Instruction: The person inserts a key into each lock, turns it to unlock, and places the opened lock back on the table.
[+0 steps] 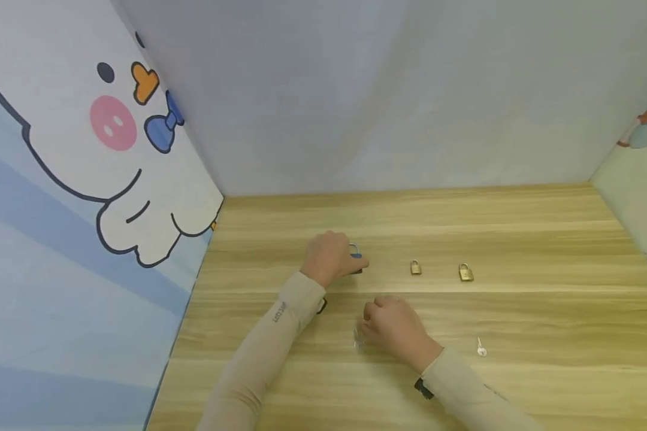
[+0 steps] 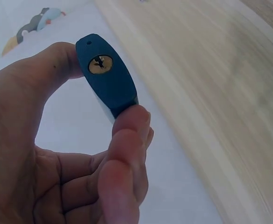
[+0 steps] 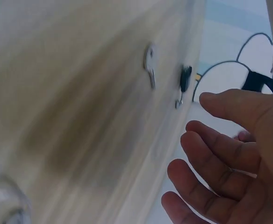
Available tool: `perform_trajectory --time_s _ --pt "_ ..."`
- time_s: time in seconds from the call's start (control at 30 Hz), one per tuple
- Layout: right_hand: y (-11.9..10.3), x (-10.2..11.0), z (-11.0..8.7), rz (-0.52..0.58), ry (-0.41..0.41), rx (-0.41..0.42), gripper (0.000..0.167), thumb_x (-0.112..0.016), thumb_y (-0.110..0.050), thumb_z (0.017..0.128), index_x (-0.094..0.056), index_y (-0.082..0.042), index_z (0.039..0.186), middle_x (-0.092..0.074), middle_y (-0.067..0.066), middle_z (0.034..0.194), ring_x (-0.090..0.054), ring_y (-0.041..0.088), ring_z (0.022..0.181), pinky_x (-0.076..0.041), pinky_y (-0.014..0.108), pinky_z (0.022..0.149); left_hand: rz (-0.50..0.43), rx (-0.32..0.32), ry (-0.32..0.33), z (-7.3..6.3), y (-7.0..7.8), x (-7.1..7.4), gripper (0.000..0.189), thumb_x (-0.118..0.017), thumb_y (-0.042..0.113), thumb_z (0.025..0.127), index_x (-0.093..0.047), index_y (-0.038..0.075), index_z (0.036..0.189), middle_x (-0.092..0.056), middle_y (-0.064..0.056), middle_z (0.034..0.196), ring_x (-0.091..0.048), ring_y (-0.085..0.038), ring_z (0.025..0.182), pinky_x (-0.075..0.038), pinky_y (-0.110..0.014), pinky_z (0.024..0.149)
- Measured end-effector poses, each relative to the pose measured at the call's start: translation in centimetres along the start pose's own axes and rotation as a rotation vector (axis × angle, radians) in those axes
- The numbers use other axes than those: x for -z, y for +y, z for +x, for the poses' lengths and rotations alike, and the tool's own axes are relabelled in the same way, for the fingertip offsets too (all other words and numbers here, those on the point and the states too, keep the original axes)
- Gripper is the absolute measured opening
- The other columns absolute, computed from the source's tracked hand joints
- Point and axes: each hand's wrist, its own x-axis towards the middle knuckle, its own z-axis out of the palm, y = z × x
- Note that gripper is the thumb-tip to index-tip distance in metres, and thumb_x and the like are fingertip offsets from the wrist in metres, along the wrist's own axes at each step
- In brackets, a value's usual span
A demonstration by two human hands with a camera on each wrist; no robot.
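My left hand (image 1: 329,258) grips a blue padlock (image 2: 108,81) between thumb and fingers, its silver shackle standing up in the head view. The brass keyhole at the padlock's base faces the left wrist camera. My right hand (image 1: 393,329) is above the table, nearer to me, its fingers loosely bent and apart with nothing between them in the right wrist view. Beside its fingers lies a small silver key (image 1: 358,338), partly seen. The right wrist view also shows a silver key (image 3: 150,63) and a dark-headed, key-like item (image 3: 185,80) on the table.
Two brass padlocks, a smaller one (image 1: 415,267) and a larger one (image 1: 466,273), stand or lie right of my left hand. Another silver key (image 1: 481,347) lies at the right. The wood-grain table (image 1: 544,239) meets a grey back wall (image 1: 410,108) and a cartoon-printed left wall (image 1: 48,251).
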Motion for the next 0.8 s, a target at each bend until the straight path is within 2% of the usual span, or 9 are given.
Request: perform_trajectory --time_s 0.13,0.3,0.5,0.67,0.8 --pt "-1.0 -0.7 -0.3 0.038 -0.071 -0.045 0.022 -0.080 -0.020 0.083 -0.066 -0.010 0.071 -0.053 -0.004 0.063 -0.047 0.011 0.056 -0.043 0.025 0.050 0.000 -0.004 -0.020 -0.3 0.3 0.6 0.054 -0.067 0.053 0.083 -0.035 0.021 0.054 -0.025 0.010 0.047 -0.021 -0.005 0.042 -0.021 -0.022 0.038" --pt "-2.0 -1.4 -0.6 0.055 -0.131 -0.099 0.028 -0.077 -0.019 0.082 -0.058 -0.014 0.062 -0.047 -0.005 0.058 -0.042 0.011 0.054 -0.041 0.028 0.049 0.003 0.003 -0.040 -0.6 0.4 1.0 0.054 -0.066 0.054 0.083 -0.037 0.020 0.053 -0.026 0.010 0.046 -0.022 -0.005 0.041 -0.022 -0.022 0.037" --pt "-2.4 -1.9 -0.8 0.032 -0.216 -0.195 0.031 -0.077 -0.017 0.085 -0.057 -0.013 0.062 -0.049 -0.004 0.059 -0.046 0.013 0.056 -0.043 0.030 0.051 0.016 0.001 -0.060 -0.5 0.8 0.8 0.055 -0.066 0.056 0.085 -0.039 0.020 0.054 -0.026 0.010 0.046 -0.022 -0.006 0.040 -0.022 -0.022 0.036" --pt "-2.7 -1.8 -0.3 0.122 -0.289 -0.278 0.023 -0.081 -0.017 0.083 -0.064 -0.006 0.074 -0.059 0.003 0.068 -0.056 0.018 0.063 -0.050 0.036 0.050 0.020 0.002 -0.056 -0.2 1.0 0.8 0.056 -0.067 0.056 0.085 -0.038 0.020 0.054 -0.027 0.010 0.046 -0.023 -0.005 0.040 -0.022 -0.021 0.037" --pt "-2.2 -2.0 -0.2 0.248 -0.326 -0.309 0.023 -0.077 -0.012 0.085 -0.060 -0.007 0.071 -0.055 0.001 0.063 -0.049 0.013 0.054 -0.043 0.029 0.046 0.015 0.002 -0.057 -0.2 1.1 0.7 0.057 -0.068 0.057 0.085 -0.039 0.019 0.053 -0.027 0.010 0.046 -0.023 -0.005 0.040 -0.022 -0.021 0.037"
